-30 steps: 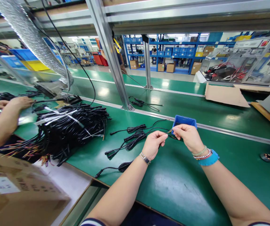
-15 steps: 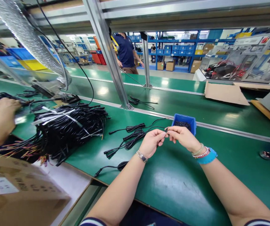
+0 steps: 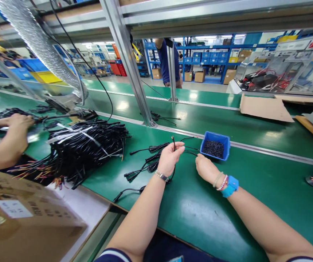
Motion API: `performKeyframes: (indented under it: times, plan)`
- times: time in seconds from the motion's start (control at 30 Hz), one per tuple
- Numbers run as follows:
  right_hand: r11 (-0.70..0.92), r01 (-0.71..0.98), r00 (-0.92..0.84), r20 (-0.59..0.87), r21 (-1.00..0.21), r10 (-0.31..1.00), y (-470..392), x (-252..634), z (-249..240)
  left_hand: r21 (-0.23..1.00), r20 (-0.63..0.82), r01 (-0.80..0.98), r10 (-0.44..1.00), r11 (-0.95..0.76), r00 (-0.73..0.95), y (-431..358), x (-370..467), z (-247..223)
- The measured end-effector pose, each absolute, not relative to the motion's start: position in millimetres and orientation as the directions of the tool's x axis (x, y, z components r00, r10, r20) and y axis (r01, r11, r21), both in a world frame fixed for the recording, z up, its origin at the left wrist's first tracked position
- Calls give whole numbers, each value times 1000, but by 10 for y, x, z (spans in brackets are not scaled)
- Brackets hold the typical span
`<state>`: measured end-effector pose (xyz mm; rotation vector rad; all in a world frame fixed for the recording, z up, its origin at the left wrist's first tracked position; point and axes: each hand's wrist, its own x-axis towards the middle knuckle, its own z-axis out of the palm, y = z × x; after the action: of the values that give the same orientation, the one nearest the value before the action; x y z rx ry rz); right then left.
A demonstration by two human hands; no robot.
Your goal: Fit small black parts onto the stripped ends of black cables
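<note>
My left hand [image 3: 169, 157] is closed around a black cable [image 3: 173, 142], whose tip points up above the fingers while its length hangs below the wrist. My right hand [image 3: 207, 169], fingers pinched together, is low over the bench, just in front of a blue bin [image 3: 226, 151] of small black parts [image 3: 213, 148]. What its fingertips hold, if anything, is hidden. Coiled black cables [image 3: 151, 163] lie behind and left of my left hand, their thin ends reaching toward the bin. Another cable [image 3: 127, 191] lies nearer the bench edge, partly behind my forearm.
A large tied bundle of black cables [image 3: 90, 145] lies on the green bench [image 3: 194, 218] at left. A co-worker's hand [image 3: 19, 125] handles cables beyond it. A cardboard box [image 3: 36, 233] stands front left. A metal post [image 3: 133, 65] rises behind the bench; flat cardboard [image 3: 265, 108] lies back right.
My hands have moved apart; the left now raises the cable tip, while the right has dropped toward the bench before the bin. The standing person at the back has shifted right.
</note>
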<state>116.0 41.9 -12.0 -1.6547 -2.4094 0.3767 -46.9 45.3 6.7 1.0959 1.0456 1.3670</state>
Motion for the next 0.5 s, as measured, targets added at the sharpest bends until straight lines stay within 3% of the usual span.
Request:
performKeyframes:
  times: [0.13, 0.27, 0.4, 0.5]
  plan:
    - [325, 899, -334, 21, -294, 942, 418, 1114, -226, 953, 215, 198, 972, -231, 98, 444, -313, -123]
    - [405, 851, -432, -8, -335, 902, 345, 1183, -120, 855, 319, 355, 923, -378, 214, 492, -259, -219]
    - [418, 698, -524, -17, -582, 852, 210, 1288, -51, 843, 377, 405, 926, -353, 22, 663, -360, -224]
    - [272, 571, -469, -36, -774, 882, 153, 1312, -72, 866, 316, 442, 941, -235, -119, 769, -445, -229]
